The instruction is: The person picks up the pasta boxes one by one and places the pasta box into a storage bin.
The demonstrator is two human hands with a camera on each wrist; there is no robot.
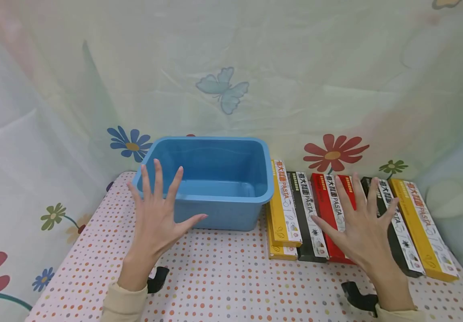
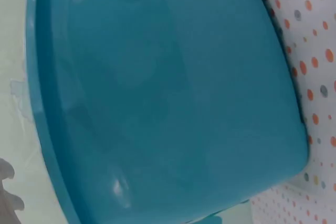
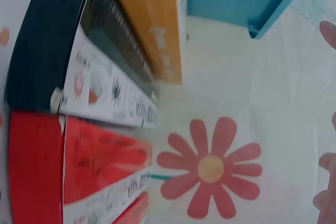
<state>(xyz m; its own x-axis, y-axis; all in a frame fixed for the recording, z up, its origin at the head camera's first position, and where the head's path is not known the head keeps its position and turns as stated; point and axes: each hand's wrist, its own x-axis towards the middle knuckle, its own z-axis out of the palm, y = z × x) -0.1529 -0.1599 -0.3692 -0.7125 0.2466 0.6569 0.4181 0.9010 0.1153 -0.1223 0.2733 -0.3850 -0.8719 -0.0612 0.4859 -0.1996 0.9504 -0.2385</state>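
Dotted tablecloth [image 1: 223, 277] beneath tub [image 1: 219, 212] and pasta boxes [image 1: 324, 205]

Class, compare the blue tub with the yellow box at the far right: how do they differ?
The tub is plain blue; the yellow box has printed lettering. The tub is wide and deep; the yellow box is narrow and shallow. The tub's top is open; the yellow box's is covered. Both rest on the dotted cloth.
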